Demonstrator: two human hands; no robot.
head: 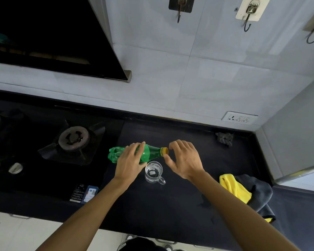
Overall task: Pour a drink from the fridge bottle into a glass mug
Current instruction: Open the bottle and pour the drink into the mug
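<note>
Green bottle sideways just behind glass mug: thin plastic, probably light, squashy. Left hand fingers wrap its middle; right hand fingers spread beside yellow cap, not gripping it.

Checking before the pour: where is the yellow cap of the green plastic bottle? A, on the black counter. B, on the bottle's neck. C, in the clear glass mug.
B: the yellow cap sits on the neck of the green plastic bottle that the left hand holds sideways.
</note>
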